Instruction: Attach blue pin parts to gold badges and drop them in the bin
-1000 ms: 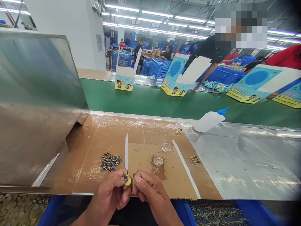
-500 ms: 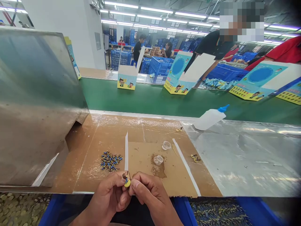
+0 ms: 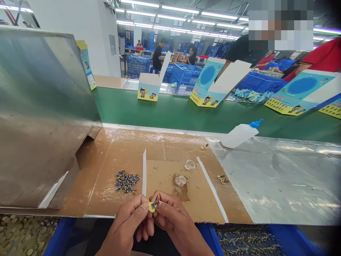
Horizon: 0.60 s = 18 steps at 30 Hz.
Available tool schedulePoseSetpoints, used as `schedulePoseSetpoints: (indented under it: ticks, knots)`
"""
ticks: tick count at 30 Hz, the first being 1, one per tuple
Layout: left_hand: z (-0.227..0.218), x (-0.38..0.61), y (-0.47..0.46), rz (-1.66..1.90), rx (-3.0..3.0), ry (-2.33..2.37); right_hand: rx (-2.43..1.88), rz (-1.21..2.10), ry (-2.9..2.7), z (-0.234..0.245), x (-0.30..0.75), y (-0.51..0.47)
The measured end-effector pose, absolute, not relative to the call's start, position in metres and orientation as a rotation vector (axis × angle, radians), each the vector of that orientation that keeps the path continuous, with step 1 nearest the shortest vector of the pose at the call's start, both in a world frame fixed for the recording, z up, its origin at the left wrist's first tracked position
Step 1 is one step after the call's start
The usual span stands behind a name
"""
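Just past the table's front edge, my two hands meet around one small toy figure [image 3: 153, 205] on a round yellow base [image 3: 151, 208]. My left hand [image 3: 130, 220] pinches the left rim of the yellow base between thumb and forefinger. At the right side, the thumb and fingers of my right hand [image 3: 174, 220] close on the brown upper part of the figure. A pile of tiny blue, black and yellow figures [image 3: 127, 182] lies left of a white tape strip [image 3: 144, 174]. Beyond my right hand, a clear round dish [image 3: 180, 181] sits on a wet brown stain.
Another clear dish [image 3: 190, 164], a thin stick [image 3: 199, 170] and several yellow-based figures [image 3: 222, 180] lie to the right. A white bottle [image 3: 239, 136] with a blue nozzle stands tilted near the green belt [image 3: 170, 113], which carries printed boxes [image 3: 148, 93]. A metal housing [image 3: 42, 117] blocks the left.
Both hands have moved slightly right with the figure. The yellow base has turned and is now pinched by my left hand, while my right fingers have come onto the figure itself.
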<state>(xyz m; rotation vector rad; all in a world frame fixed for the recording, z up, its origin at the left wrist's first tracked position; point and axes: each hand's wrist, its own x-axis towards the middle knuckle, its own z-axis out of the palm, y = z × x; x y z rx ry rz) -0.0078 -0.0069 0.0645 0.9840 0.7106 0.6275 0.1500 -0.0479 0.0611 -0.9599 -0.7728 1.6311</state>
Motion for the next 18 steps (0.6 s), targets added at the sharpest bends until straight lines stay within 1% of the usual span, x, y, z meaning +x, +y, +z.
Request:
schedulePoseSetpoints:
  ticks: [4, 8, 18]
  knots:
    - [0.068, -0.009, -0.008, 0.606, 0.962, 0.669, -0.799, 1.797, -0.581, 0.062, 0.153, -0.045]
    - [0.069, -0.010, -0.009, 0.582, 0.986, 0.689, -0.666, 1.889, -0.490, 0.055, 0.158, -0.044]
    - [0.075, -0.009, -0.012, 0.540, 1.014, 0.692, -0.603, 1.944, -0.457, 0.048, 0.161, -0.042]
